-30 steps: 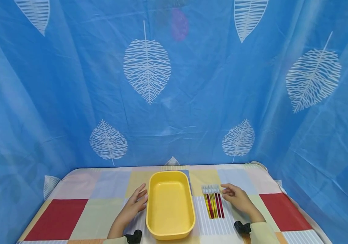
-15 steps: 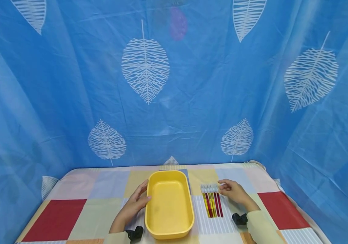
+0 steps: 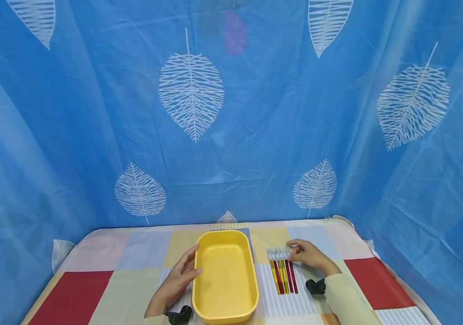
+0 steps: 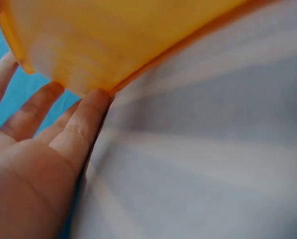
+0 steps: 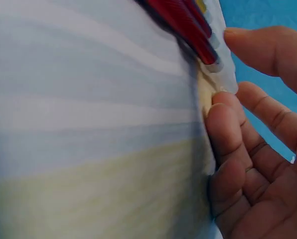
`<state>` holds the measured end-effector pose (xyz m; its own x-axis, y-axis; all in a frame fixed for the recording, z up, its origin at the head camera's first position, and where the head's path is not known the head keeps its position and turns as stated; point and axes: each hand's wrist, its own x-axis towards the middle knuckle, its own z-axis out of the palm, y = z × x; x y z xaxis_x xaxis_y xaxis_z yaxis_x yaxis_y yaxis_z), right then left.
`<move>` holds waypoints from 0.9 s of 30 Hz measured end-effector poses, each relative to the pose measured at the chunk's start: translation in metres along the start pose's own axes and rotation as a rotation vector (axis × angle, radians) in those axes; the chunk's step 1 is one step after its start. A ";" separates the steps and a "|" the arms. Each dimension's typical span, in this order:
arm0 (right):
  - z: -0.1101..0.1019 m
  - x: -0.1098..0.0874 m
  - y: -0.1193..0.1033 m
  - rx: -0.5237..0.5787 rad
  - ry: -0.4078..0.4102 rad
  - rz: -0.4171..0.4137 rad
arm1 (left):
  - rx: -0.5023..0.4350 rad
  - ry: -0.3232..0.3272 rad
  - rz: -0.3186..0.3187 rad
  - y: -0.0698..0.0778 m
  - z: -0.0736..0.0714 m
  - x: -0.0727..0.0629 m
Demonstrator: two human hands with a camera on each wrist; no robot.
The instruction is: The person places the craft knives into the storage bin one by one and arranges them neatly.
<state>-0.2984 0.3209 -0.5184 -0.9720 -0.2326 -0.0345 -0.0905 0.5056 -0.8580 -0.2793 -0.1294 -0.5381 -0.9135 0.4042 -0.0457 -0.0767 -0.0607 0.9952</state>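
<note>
Left hand has the yellow tray by its rim, probably steadying it lol; right hand looks to pinch one of the pale-tipped sticks, lined up near the tray, seemingly for easy reach.

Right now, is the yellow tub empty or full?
Empty: the head view looks into the yellow tub and shows its bare floor; the red and yellow sticks lie outside, on the cloth.

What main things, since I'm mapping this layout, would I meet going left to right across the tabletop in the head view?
Red cloth square, left hand, yellow tray, row of clear-ended red and yellow sticks, right hand, second red cloth square.
</note>
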 end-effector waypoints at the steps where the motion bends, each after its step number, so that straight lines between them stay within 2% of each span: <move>1: 0.000 0.001 0.001 0.005 -0.005 0.008 | -0.021 0.000 0.001 -0.001 0.000 0.000; 10: 0.004 0.003 0.001 -0.005 0.008 0.034 | -0.081 -0.002 0.013 -0.006 0.001 0.001; 17: 0.008 0.003 -0.003 -0.030 0.048 0.030 | -0.084 0.034 -0.008 -0.004 0.004 0.000; 21: 0.010 0.003 -0.002 -0.031 0.076 0.049 | -0.079 0.031 -0.008 -0.004 0.004 0.000; 24: 0.007 0.002 -0.001 -0.009 0.067 0.031 | -0.077 0.026 -0.006 -0.004 0.003 0.000; 27: 0.003 0.000 0.000 0.020 0.024 -0.007 | -0.078 0.023 -0.005 -0.005 0.003 0.001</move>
<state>-0.2974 0.3185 -0.5205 -0.9763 -0.2157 -0.0164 -0.0931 0.4874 -0.8682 -0.2786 -0.1257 -0.5425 -0.9221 0.3833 -0.0534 -0.1111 -0.1299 0.9853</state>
